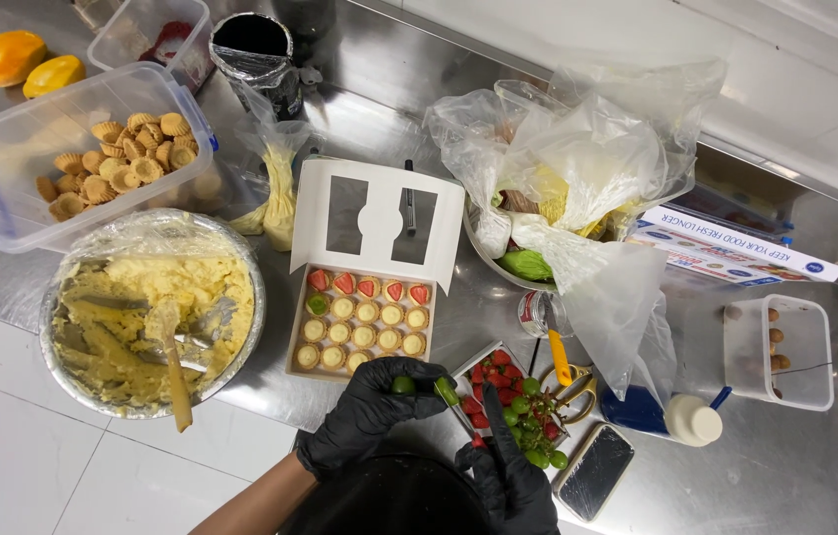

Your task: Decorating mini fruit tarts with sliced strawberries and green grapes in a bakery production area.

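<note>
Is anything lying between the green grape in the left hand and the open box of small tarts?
Nothing visible: the left hand holds the small green grape just beyond the white cardboard box of tarts' near edge, no object between them.

Both gloved hands close together, low in view.
Left hand (367, 411) curls, fingertips pinching; right hand (510, 474) grips, forefinger extended.

I log a pastry kitchen: steel worktop (419, 109), cream bowl (250, 297), tart box (364, 327), shell tub (2, 159).
</note>
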